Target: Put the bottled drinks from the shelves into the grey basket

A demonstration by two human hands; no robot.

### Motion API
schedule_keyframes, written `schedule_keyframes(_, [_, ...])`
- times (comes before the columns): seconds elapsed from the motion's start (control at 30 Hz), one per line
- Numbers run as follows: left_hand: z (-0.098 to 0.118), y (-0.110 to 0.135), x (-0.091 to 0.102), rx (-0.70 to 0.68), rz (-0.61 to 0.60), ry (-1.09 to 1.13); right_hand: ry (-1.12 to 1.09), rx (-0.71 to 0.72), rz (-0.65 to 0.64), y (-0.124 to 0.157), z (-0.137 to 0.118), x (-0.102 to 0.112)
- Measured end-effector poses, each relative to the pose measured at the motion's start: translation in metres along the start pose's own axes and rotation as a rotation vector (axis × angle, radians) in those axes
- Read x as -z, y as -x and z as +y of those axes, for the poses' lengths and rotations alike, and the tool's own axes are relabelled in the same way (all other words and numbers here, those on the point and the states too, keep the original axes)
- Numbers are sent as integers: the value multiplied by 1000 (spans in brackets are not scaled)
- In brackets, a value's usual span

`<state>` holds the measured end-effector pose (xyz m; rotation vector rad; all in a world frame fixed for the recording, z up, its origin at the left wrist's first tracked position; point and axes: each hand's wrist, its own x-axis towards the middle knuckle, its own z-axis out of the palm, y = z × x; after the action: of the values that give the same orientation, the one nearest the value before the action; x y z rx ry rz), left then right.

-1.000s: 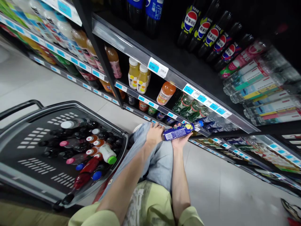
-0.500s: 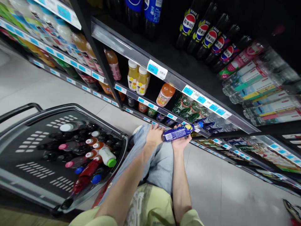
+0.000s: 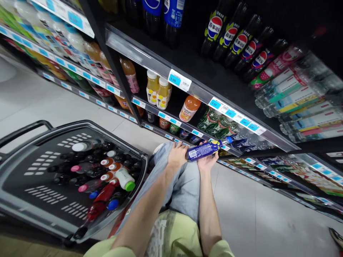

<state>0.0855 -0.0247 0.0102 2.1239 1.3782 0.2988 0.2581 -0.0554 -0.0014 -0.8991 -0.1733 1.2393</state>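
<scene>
My right hand [image 3: 207, 161] is closed around a blue-labelled drink bottle [image 3: 203, 150] held on its side, its cap pointing right toward the low shelf edge. My left hand [image 3: 177, 155] lies flat on my knee in light blue jeans, fingers stretched out, just touching the bottle's left end. To the left on the floor stands a dark shopping basket [image 3: 40, 142] with several bottles lying in it, among them a red bottle [image 3: 100, 200] and a white one with a green cap [image 3: 124, 178].
Black store shelves [image 3: 187, 85] with blue price tags run across the view, stocked with orange juice bottles [image 3: 157, 91], green bottles [image 3: 217, 123], Pepsi bottles [image 3: 235, 39] and clear bottles at right. Pale tiled floor [image 3: 254, 214] lies in front. A shoe [image 3: 336, 237] shows at bottom right.
The view has shifted slightly; both hands and the bottle stay in nearly the same place by my knee.
</scene>
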Motion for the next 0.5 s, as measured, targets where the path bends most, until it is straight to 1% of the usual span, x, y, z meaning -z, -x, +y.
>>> schedule_keyframes(0.1, [0,0,1,-2,7,2,24,14,-19,-1,2,2])
schedule_keyframes(0.23, [0,0,2,5,-10,-1,46,30,-4,-1,3,2])
schedule_keyframes(0.5, [1,1,1,14,-39,6,157,80,91,-6,11,11])
